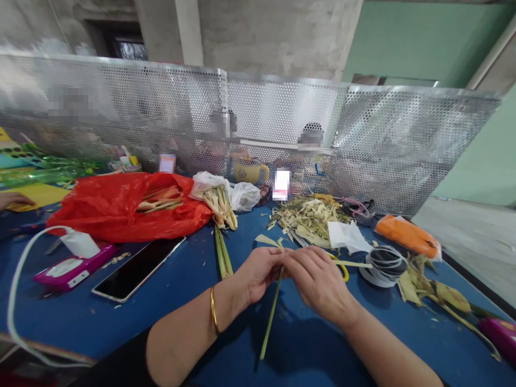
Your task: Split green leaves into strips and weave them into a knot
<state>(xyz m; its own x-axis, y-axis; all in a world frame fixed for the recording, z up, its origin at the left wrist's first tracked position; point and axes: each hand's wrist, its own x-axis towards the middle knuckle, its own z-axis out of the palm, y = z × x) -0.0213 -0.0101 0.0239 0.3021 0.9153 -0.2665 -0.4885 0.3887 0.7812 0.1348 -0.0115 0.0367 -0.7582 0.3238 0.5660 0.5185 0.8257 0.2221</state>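
Above the blue table point(242, 344) my two hands meet, fingertips together. My left hand point(261, 271), with a gold bangle point(214, 310) at the wrist, pinches a green plant strip. My right hand point(316, 274) closes on the same piece from the other side. From between them a narrow green strip point(272, 317) hangs toward me, a short pale end sticks up at the far side, and another pale strip point(355, 264) runs out to the right. Scissors with a yellow handle point(344, 270) lie partly hidden behind my right hand. How the strips join is covered by my fingers.
A red plastic bag point(100, 207) of dried leaves, a phone point(139, 269) and a purple power strip point(74, 271) lie left. Shredded leaves point(314, 215), a spool point(382, 266) and an orange packet point(408, 236) lie right. A perforated metal screen point(278, 102) stands behind. Another person's hand point(14, 200) is far left.
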